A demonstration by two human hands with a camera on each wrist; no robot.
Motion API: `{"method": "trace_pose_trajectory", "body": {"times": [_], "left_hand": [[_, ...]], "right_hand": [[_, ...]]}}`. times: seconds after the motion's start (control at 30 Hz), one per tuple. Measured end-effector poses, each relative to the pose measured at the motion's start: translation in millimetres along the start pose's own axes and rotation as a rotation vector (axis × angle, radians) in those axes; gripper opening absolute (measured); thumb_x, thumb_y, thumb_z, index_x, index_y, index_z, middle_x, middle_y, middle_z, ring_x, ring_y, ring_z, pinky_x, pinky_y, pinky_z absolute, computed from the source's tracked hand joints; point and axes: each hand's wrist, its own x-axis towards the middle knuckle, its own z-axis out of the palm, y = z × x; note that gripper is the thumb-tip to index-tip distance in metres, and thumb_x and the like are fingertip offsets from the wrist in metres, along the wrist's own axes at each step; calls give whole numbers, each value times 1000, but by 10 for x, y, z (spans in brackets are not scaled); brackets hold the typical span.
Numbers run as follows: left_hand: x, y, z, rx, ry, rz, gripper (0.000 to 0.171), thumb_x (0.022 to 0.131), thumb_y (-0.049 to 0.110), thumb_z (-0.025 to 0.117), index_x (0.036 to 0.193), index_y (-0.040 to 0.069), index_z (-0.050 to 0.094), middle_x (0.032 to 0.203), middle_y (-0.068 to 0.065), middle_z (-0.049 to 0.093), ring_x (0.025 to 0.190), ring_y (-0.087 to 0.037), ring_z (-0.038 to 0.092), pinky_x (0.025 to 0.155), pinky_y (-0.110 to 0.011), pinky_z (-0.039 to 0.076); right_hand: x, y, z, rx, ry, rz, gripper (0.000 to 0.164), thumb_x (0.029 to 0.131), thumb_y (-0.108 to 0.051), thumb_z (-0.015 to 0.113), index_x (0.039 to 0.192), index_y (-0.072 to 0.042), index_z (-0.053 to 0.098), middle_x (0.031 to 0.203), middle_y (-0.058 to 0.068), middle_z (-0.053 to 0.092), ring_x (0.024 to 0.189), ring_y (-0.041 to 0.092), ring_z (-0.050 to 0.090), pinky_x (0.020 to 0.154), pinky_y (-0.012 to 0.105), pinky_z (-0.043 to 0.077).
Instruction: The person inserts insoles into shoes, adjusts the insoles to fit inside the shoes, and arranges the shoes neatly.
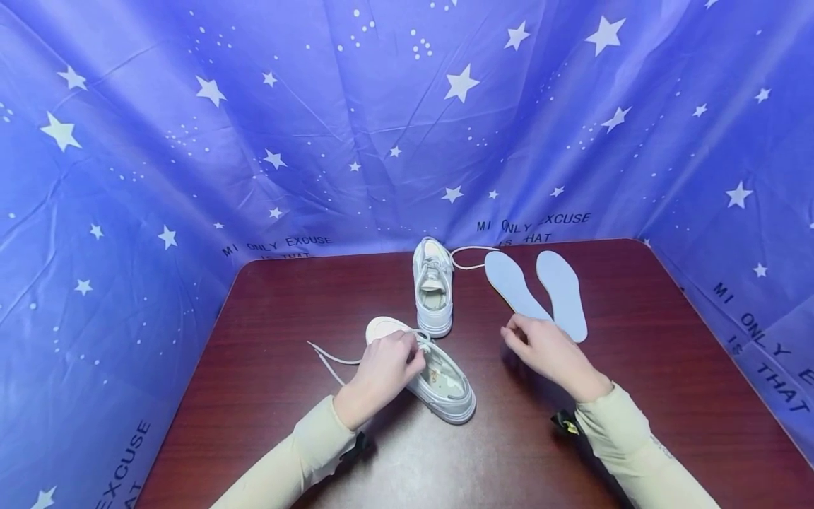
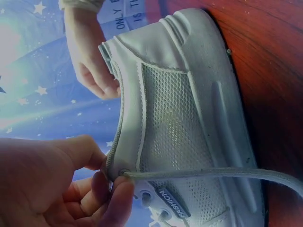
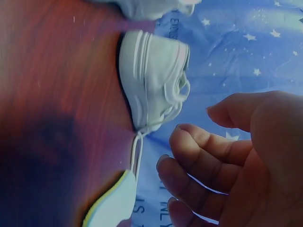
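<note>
A white lace-up shoe [image 1: 453,403] with mesh sides sits on the table, its heel toward me. My left hand [image 1: 384,364] lies over its front. In the left wrist view, the thumb and fingers pinch the collar of the shoe [image 2: 165,109] beside the top eyelet, where a lace [image 2: 213,173] comes out. My right hand [image 1: 550,353] hovers beside the near end of a light grey insole [image 1: 509,277]. Its fingers are loosely bent and hold nothing, as the right wrist view shows.
A second white shoe [image 1: 435,318] stands behind the first, its loose lace [image 1: 467,268] reaching toward the insoles. Another grey insole [image 1: 562,293] lies at the right. The dark red table [image 1: 286,297] ends at a blue star-patterned curtain [image 1: 381,106].
</note>
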Motion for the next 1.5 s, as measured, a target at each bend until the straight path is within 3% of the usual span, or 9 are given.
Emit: {"method": "trace_pose_trajectory", "body": {"times": [0.2,0.43,0.53,0.77,1.0,1.5], "left_hand": [[-38,28,-53,1,4,21,16,78,7,74,72,12,61,67,2,57,57,-17,61,50,-33,48],[-86,137,-129,-3,-45,28,18,78,11,76,69,15,60,66,5,56,57,-13,58,49,-31,47],[-105,151,-128,1,-51,24,18,78,13,77,70,16,61,67,5,56,57,-12,58,49,-30,46],[-90,131,-106,-5,-69,15,18,79,14,77,72,17,61,68,6,57,58,-10,57,50,-28,46],[-107,153,-111,-14,-95,14,19,80,14,77,72,18,59,68,7,55,56,-8,50,50,-26,43],[-109,173,-86,24,-64,0,20,79,14,77,70,17,59,67,6,55,55,-11,54,48,-30,44]], "right_hand": [[182,146,-38,-54,0,22,14,97,-16,65,83,-13,63,63,-8,53,58,13,53,56,38,47],[501,381,-65,-161,-94,144,15,93,-19,63,87,-6,62,75,9,64,72,33,65,66,55,53],[653,474,-27,-203,-137,197,26,94,-24,65,94,1,62,88,19,66,83,42,66,71,60,54],[908,655,108,-284,-169,320,70,95,-47,68,111,20,57,105,37,58,96,54,62,76,66,53],[984,786,250,-284,-229,410,89,89,-65,67,113,21,58,104,38,52,99,55,60,77,64,52],[1090,812,317,-290,-266,429,86,87,-64,70,113,18,62,104,35,50,101,52,58,79,63,51]]}}
